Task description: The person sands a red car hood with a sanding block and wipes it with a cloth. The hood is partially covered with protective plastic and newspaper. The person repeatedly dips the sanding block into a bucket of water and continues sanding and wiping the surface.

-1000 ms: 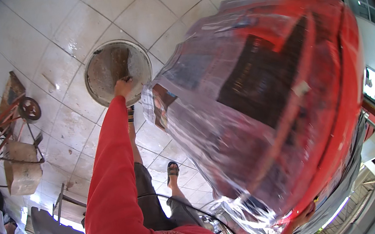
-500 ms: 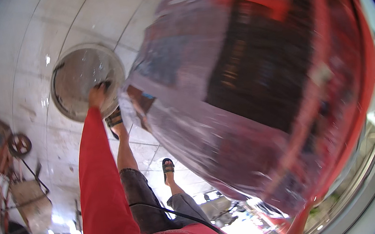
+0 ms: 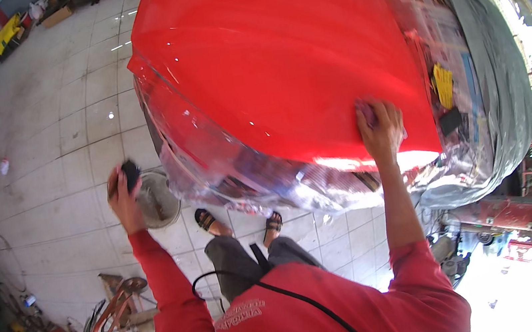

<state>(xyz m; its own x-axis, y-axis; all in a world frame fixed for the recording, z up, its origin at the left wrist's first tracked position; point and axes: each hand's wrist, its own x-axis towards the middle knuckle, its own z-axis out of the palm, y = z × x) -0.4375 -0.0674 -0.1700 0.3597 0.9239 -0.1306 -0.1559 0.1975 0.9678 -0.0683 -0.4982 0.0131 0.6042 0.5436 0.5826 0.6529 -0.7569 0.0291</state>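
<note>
The glossy red car hood (image 3: pixel 266 65) fills the upper middle, its front edge wrapped in clear plastic film (image 3: pixel 241 182) and paper. My left hand (image 3: pixel 124 201) is closed round a small black block or pad (image 3: pixel 130 173), whose exact kind I cannot make out. It is held in the air beside and above a round bucket (image 3: pixel 165 203) on the floor. My right hand (image 3: pixel 383 130) presses down near the hood's right front part, fingers round a purplish pad or cloth (image 3: pixel 366 112), mostly covered by the palm.
On the masking paper right of the hood lie a yellow pad (image 3: pixel 444 85) and a dark block (image 3: pixel 451 121). A grey cover (image 3: pixel 500 81) drapes the car beyond. A hand truck (image 3: pixel 115 320) stands at lower left on the tiled floor (image 3: pixel 61 193). A black cord (image 3: pixel 290 300) crosses my shirt.
My left hand has come up out of the bucket with the dark pad. The view has risen from the car's front to the hood, and my right hand now shows on it.
</note>
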